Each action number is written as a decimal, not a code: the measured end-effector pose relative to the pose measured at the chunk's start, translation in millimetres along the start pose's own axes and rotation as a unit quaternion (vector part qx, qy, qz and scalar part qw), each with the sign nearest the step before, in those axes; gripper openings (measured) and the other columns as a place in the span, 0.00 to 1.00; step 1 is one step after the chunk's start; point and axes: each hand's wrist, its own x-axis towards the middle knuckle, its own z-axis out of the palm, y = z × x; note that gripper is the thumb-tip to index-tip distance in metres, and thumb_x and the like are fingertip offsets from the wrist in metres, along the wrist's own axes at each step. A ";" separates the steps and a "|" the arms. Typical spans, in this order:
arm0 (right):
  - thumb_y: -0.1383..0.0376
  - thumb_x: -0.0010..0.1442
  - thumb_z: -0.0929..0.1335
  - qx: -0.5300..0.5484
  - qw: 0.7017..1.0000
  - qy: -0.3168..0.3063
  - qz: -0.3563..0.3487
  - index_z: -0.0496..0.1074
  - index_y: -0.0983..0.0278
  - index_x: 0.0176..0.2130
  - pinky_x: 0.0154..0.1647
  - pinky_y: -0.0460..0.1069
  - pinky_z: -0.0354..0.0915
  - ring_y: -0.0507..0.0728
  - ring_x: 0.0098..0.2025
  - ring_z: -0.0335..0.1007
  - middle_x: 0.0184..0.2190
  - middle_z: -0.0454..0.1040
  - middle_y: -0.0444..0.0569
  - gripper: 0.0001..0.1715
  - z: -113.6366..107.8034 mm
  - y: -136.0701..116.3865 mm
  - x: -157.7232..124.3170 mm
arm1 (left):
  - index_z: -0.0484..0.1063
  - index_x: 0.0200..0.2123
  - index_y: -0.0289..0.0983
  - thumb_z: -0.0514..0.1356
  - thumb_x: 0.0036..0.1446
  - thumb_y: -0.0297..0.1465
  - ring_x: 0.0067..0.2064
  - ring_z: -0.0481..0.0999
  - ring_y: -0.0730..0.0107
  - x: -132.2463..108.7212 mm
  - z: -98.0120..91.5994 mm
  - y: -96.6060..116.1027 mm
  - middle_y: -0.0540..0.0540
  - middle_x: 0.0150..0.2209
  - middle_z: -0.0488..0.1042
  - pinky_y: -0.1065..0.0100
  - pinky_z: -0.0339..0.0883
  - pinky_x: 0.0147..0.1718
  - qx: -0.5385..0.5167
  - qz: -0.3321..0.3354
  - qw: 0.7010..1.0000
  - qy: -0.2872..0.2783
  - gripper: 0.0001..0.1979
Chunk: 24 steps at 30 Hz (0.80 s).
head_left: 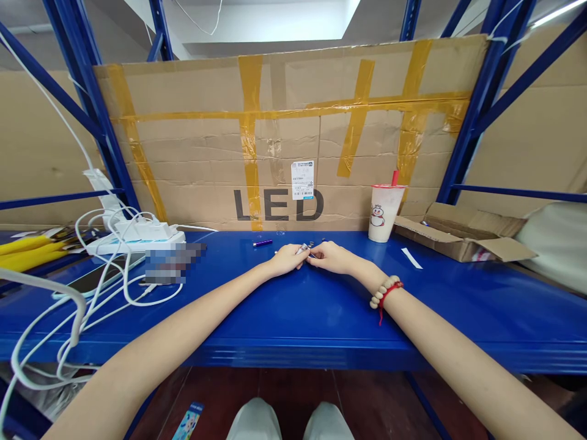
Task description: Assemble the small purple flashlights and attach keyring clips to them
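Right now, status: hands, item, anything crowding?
Left hand gripping small silvery item; right hand alongside. Purple cylinder lying left. Cup standing right, clear of both hands.

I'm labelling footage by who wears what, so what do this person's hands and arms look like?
The left hand and right hand are ungloved, and no sleeves show on the arms. The right wrist wears a bracelet of pale, round beads and a red cord with a dangling end. Nothing shows on the left wrist.
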 end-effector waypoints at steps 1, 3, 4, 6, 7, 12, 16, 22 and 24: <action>0.64 0.59 0.62 -0.001 1.000 0.001 0.004 0.70 0.67 0.26 0.24 0.45 0.48 0.47 0.21 0.54 0.20 0.67 0.43 0.14 -0.2 -0.4 -0.2 | 0.59 0.15 0.37 0.48 0.61 0.38 0.22 0.64 0.72 0.2 0.0 -0.2 0.52 0.16 0.64 0.70 0.58 0.30 0.001 0.000 1.000 0.000 0.23; 0.65 0.59 0.62 0.001 1.000 0.000 0.007 0.70 0.67 0.25 0.24 0.45 0.48 0.47 0.20 0.53 0.19 0.65 0.43 0.14 -0.5 -0.9 -0.4 | 0.59 0.15 0.37 0.48 0.61 0.38 0.22 0.64 0.72 0.6 0.0 -0.6 0.52 0.16 0.64 0.70 0.58 0.30 0.005 -0.001 1.000 0.000 0.23; 0.65 0.59 0.62 0.004 1.000 0.000 0.004 0.70 0.67 0.25 0.24 0.45 0.49 0.47 0.20 0.53 0.18 0.65 0.43 0.14 -0.6 -1.0 -0.3 | 0.59 0.15 0.37 0.47 0.61 0.38 0.22 0.64 0.72 0.8 0.0 -0.8 0.52 0.16 0.64 0.70 0.58 0.31 0.009 -0.002 1.000 0.000 0.23; 0.65 0.59 0.62 0.011 1.000 -0.003 -0.002 0.71 0.67 0.26 0.24 0.45 0.49 0.47 0.21 0.53 0.19 0.66 0.43 0.14 -0.3 -0.5 0.3 | 0.59 0.15 0.37 0.47 0.62 0.38 0.23 0.64 0.72 1.1 0.1 -1.2 0.52 0.16 0.64 0.70 0.57 0.31 0.015 -0.001 1.000 0.000 0.23; 0.65 0.59 0.62 0.013 1.000 -0.004 -0.005 0.71 0.67 0.26 0.25 0.45 0.49 0.47 0.21 0.54 0.20 0.66 0.43 0.14 -0.1 0.1 0.6 | 0.59 0.16 0.37 0.47 0.62 0.38 0.23 0.64 0.72 1.1 0.1 -1.4 0.52 0.16 0.64 0.70 0.57 0.31 0.016 -0.001 1.000 0.000 0.23; 0.65 0.59 0.61 0.013 1.000 -0.010 -0.014 0.73 0.68 0.29 0.24 0.45 0.49 0.47 0.21 0.52 0.19 0.64 0.42 0.15 1.0 2.8 1.4 | 0.59 0.17 0.37 0.47 0.62 0.38 0.23 0.65 0.72 1.1 0.3 -1.9 0.52 0.17 0.64 0.70 0.57 0.31 0.021 0.001 1.000 -0.003 0.22; 0.65 0.59 0.61 0.016 1.000 -0.012 -0.012 0.74 0.68 0.28 0.25 0.45 0.49 0.47 0.20 0.51 0.18 0.63 0.42 0.16 0.5 2.0 1.1 | 0.60 0.19 0.37 0.47 0.62 0.38 0.23 0.65 0.72 2.0 0.6 -2.6 0.53 0.17 0.65 0.71 0.57 0.29 0.019 -0.001 1.000 -0.004 0.20; 0.65 0.59 0.61 0.014 1.000 -0.012 -0.011 0.73 0.67 0.28 0.24 0.45 0.49 0.47 0.20 0.50 0.17 0.62 0.41 0.15 -0.3 0.1 0.6 | 0.60 0.19 0.37 0.48 0.61 0.36 0.24 0.66 0.72 2.5 0.6 -2.1 0.52 0.18 0.66 0.71 0.58 0.29 0.038 0.003 0.999 -0.002 0.19; 0.65 0.58 0.61 0.008 1.000 -0.008 -0.006 0.72 0.67 0.26 0.24 0.45 0.49 0.47 0.20 0.50 0.17 0.61 0.41 0.15 -0.2 0.5 0.5 | 0.61 0.19 0.37 0.48 0.61 0.36 0.24 0.67 0.71 2.4 0.5 -1.6 0.52 0.18 0.67 0.71 0.58 0.30 0.048 0.011 0.999 0.000 0.19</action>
